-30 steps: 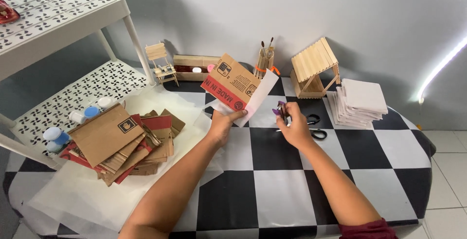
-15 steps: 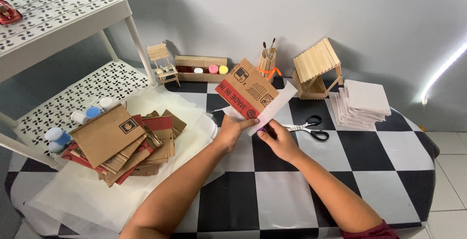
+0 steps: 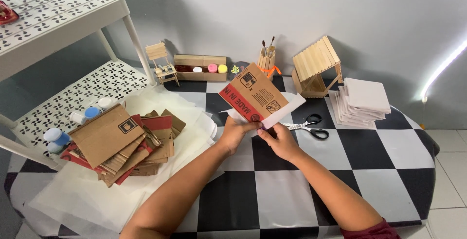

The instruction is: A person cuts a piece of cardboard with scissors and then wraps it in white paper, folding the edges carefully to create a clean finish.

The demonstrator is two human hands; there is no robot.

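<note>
1. While held up above the desk, between both hands, just in front of the scissors, cardboard piece with a white paper strip behind its lower edge.
2. Left hand: fingers pinching the lower corner of the cardboard. Right hand: fingers pressed together on the paper strip near the same corner.
3. Possible slipping of the strip out from behind the cardboard, because of a grip only at one corner.
4. Possible tearing or creasing of the thin paper under too hard a pinch.
5. Possible knock against the scissors with the right wrist, lying just beside.
6. Possible bump into the brush holder or the stick house, both near behind.
</note>
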